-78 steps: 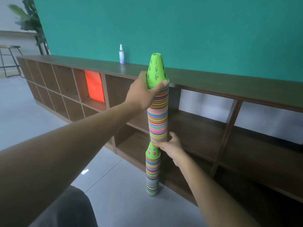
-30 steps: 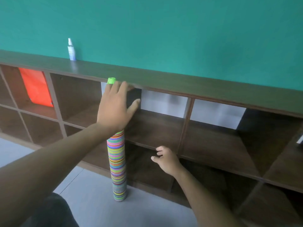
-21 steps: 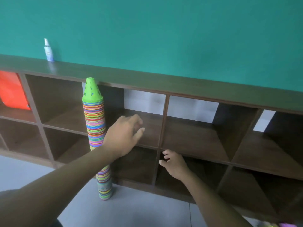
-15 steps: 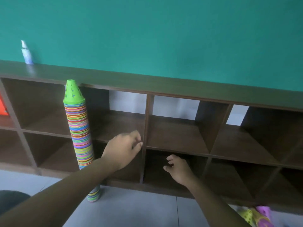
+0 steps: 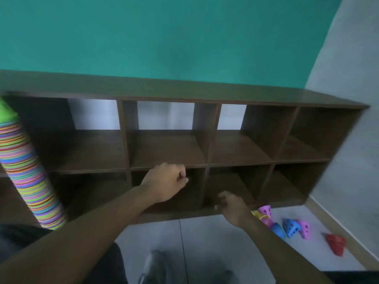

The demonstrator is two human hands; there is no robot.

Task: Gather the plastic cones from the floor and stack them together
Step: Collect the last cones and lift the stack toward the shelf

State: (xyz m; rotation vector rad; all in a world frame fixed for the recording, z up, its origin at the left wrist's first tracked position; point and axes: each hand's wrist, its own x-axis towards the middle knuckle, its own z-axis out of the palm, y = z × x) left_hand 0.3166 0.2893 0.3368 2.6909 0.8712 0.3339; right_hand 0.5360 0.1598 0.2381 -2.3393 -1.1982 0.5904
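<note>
A tall multicoloured stack of cones (image 5: 26, 177) with a green cone on top stands on the floor at the far left, leaning against the shelf. Several loose cones lie on the floor at the lower right: a pink one (image 5: 265, 211), a blue one (image 5: 291, 228), a purple one (image 5: 304, 229) and a red one (image 5: 336, 243). My left hand (image 5: 166, 181) hangs in front of the shelf with fingers loosely curled, holding nothing. My right hand (image 5: 231, 206) is lower, to the right, empty, a short way left of the loose cones.
A long dark wooden cubby shelf (image 5: 184, 95) runs along the teal wall. A grey wall (image 5: 348, 119) closes the corner at the right. My shoes (image 5: 155, 267) show on the grey floor at the bottom.
My view has swung right, so the stack now sits at the far left edge and more loose cones appear at the right. Both hands are off the stack and lower.
</note>
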